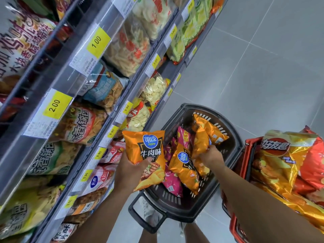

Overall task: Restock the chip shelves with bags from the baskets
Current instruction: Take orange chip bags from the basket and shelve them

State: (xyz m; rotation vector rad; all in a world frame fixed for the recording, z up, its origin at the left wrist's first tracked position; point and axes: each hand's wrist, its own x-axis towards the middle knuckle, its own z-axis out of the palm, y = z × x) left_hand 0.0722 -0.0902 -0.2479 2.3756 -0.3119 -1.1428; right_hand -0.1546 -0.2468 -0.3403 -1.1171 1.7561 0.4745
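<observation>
Left hand (pixel 129 170) holds orange chip bag (pixel 146 155) upright, long axis vertical.

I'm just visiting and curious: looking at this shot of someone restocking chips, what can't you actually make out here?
- Head view: the bottom of the dark basket is hidden under bags.
- The red basket is cut off by the right edge.
- Small print on the white shelf labels is too small and blurred.
- The right hand has its fingers buried among orange bags.
- The left hand covers the lower corner of its orange bag.
</observation>
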